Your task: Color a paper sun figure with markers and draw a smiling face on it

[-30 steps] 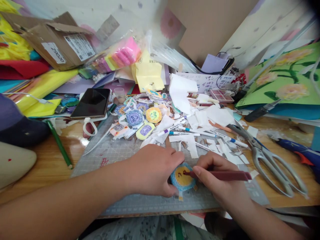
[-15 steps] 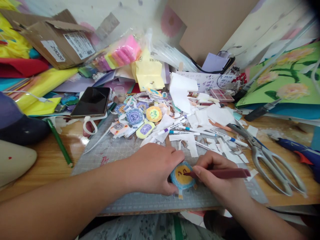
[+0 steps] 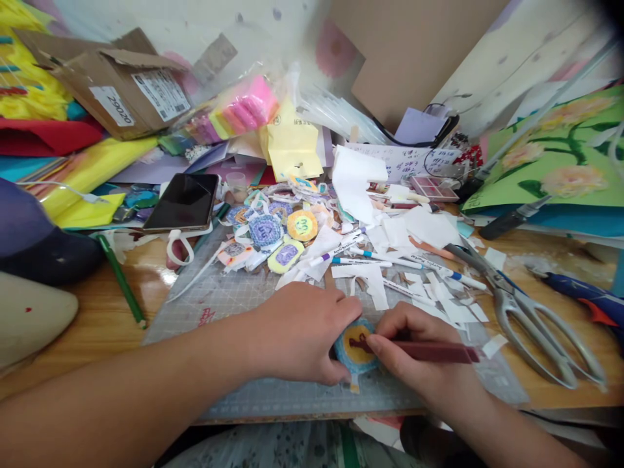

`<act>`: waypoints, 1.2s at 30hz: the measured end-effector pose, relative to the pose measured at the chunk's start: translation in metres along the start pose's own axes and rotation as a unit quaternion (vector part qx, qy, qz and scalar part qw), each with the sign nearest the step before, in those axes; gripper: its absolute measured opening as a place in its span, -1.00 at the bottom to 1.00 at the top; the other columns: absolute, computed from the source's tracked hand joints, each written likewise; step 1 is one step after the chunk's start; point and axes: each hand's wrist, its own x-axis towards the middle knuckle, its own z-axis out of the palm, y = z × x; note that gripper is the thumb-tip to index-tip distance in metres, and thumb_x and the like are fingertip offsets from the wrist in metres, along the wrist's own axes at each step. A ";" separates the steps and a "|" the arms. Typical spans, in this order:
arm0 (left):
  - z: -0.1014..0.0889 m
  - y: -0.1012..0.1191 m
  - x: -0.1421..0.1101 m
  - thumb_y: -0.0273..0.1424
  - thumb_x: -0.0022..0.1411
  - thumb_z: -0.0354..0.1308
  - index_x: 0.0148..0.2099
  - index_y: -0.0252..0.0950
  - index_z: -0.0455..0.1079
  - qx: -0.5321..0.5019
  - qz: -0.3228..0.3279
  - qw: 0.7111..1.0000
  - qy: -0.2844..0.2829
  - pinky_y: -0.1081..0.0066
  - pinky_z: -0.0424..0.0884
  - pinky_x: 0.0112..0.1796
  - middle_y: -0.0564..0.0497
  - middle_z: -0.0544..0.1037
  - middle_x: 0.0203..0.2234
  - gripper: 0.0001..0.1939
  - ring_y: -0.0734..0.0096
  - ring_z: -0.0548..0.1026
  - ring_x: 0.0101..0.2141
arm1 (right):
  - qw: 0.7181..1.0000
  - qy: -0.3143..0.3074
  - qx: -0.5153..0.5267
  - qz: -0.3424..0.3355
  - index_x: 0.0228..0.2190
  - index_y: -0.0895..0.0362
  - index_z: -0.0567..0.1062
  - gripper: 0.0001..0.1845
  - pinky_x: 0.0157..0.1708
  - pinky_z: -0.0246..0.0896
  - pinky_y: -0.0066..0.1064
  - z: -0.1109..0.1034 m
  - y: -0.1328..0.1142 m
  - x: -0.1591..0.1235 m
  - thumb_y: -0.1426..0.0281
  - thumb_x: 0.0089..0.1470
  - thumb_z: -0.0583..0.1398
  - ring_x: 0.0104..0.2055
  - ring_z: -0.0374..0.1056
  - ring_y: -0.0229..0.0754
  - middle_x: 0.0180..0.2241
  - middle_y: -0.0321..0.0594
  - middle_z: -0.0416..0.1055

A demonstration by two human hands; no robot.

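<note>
My left hand (image 3: 307, 335) grips the left edge of a round paper cutout (image 3: 358, 361) with a blue border and an orange middle, thumb and fingers around its rim. The cutout is just above or on the grey cutting mat (image 3: 244, 396); I cannot tell which. A dark red marker pen (image 3: 433, 351) is held in my right hand (image 3: 414, 344), its tip against the orange middle. Dark red strokes show there, partly hidden by the pen. Beyond my hands lies a pile of similar coloured paper cutouts (image 3: 264, 230).
Large scissors (image 3: 531, 318) lie right of my right hand, with a blue glue gun (image 3: 582, 292) farther right. White markers (image 3: 385, 255) and paper scraps cover the mat's far half. Left are a phone (image 3: 182, 201) and a green pencil (image 3: 121, 283). A cardboard box (image 3: 117, 91) stands behind.
The pen tip has shifted slightly left on the orange middle, and more dark red line shows there. My left hand keeps its grip on the cutout. The whole view has shifted a little.
</note>
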 end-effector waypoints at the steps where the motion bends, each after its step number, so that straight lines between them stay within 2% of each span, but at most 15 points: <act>1: 0.000 0.000 0.000 -0.04 -0.06 0.21 -0.16 -0.19 0.27 0.000 -0.001 1.000 0.000 0.33 0.28 -0.52 0.07 0.49 -0.36 -0.53 0.18 0.49 -0.40 | 1.000 0.003 0.004 0.004 -0.64 0.07 0.36 -0.80 -0.62 0.03 -0.44 -0.001 0.001 0.000 0.30 -0.11 0.25 -0.61 0.17 -0.26 -0.67 -0.36 0.32; 7: -0.004 0.001 0.001 -0.05 -0.05 0.22 -0.12 -0.18 0.28 -0.009 -0.007 1.000 -0.014 0.34 0.28 -0.50 0.03 0.51 -0.33 -0.51 0.16 0.50 -0.39 | 0.999 0.024 0.046 0.007 -0.66 0.05 0.34 -0.77 -0.63 0.06 -0.46 -0.009 0.005 -0.001 0.33 -0.08 0.24 -0.61 0.17 -0.28 -0.68 -0.38 0.30; 15: -0.005 0.001 0.001 -0.06 -0.05 0.23 -0.15 -0.19 0.28 -0.014 -0.007 1.000 -0.016 0.34 0.26 -0.51 0.03 0.51 -0.35 -0.53 0.15 0.50 -0.39 | 1.000 0.003 0.012 0.000 -0.66 0.06 0.32 -0.77 -0.67 0.03 -0.44 -0.008 0.004 -0.002 0.32 -0.09 0.23 -0.63 0.14 -0.27 -0.69 -0.35 0.30; 27: -0.003 0.000 0.001 -0.07 -0.05 0.22 -0.14 -0.19 0.27 -0.006 -0.005 1.000 -0.013 0.33 0.25 -0.52 0.04 0.50 -0.35 -0.54 0.15 0.49 -0.39 | 1.000 -0.006 -0.010 -0.023 -0.68 0.05 0.29 -0.76 -0.63 0.03 -0.42 -0.007 0.006 0.000 0.32 -0.08 0.20 -0.62 0.13 -0.26 -0.69 -0.35 0.28; 36: -0.005 0.002 0.001 -0.06 -0.04 0.22 -0.20 -0.19 0.26 -0.005 -0.003 1.000 -0.014 0.34 0.26 -0.51 0.04 0.49 -0.37 -0.57 0.17 0.49 -0.40 | 1.000 0.000 0.005 0.014 -0.68 0.05 0.28 -0.75 -0.64 0.02 -0.43 -0.010 0.005 0.003 0.32 -0.08 0.20 -0.62 0.11 -0.26 -0.70 -0.37 0.23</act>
